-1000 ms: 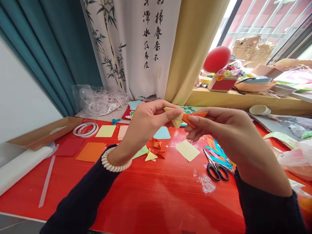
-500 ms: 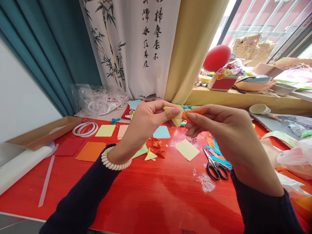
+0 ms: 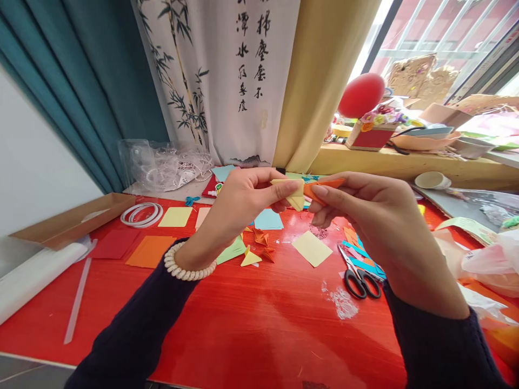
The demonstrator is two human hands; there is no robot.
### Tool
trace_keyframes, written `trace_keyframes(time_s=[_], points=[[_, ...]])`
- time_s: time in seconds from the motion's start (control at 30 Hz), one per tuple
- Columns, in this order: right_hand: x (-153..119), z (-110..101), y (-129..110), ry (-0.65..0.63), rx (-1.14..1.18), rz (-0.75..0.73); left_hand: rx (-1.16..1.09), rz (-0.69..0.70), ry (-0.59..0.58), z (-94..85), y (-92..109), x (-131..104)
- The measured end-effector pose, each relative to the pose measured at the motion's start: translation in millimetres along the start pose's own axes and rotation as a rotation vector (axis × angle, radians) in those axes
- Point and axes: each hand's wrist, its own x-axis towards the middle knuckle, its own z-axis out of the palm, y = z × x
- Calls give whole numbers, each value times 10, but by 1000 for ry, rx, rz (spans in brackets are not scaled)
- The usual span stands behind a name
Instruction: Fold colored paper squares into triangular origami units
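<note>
Above the red table, my left hand (image 3: 259, 192) pinches a folded yellow paper piece (image 3: 297, 197) between thumb and fingers. My right hand (image 3: 357, 202) grips a folded orange paper piece (image 3: 329, 186), its thumb on the near side. The two pieces meet end to end; whether one is tucked into the other I cannot tell. Below them on the table lie folded orange pieces (image 3: 260, 236), a folded yellow piece (image 3: 251, 256) and a flat pale yellow square (image 3: 312, 248).
Black-handled scissors (image 3: 360, 281) lie on the right beside blue paper strips (image 3: 365, 260). Orange sheets (image 3: 151, 252), red sheets (image 3: 115, 244), white rings (image 3: 141, 215) and a cardboard tray (image 3: 73, 219) are on the left. Plastic bags (image 3: 492, 262) crowd the right edge.
The yellow piece has turned slightly and sits squarer against the orange one, with both still pinched. My left wrist has shifted slightly left.
</note>
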Motion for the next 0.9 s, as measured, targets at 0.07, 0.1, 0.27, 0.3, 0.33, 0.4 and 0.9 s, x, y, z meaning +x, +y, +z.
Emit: trace_keyframes(time_s=[0.07,0.1,0.27,0.3,0.33,0.4,0.9], points=[[-2,5,0,2,-7,-4,14,10,-20,-11,-9,1],[-5,6,4,2,-9,-7,18,14,-26,-13,-17,1],[-18,-6,35,-26,-27,-13,-8,5,-42,-5,-59,5],[-17,-10,38,-24,-30,-15,-14,0,-44,-3,-62,6],[-14,-14,41,-19,-32,-17,-19,-1,-44,-2,-62,8],[-7,-24,44,-7,-33,-13,-30,4,-46,3,-61,13],[20,-35,98,5,-17,-100,-53,110,-25,27,-115,35]])
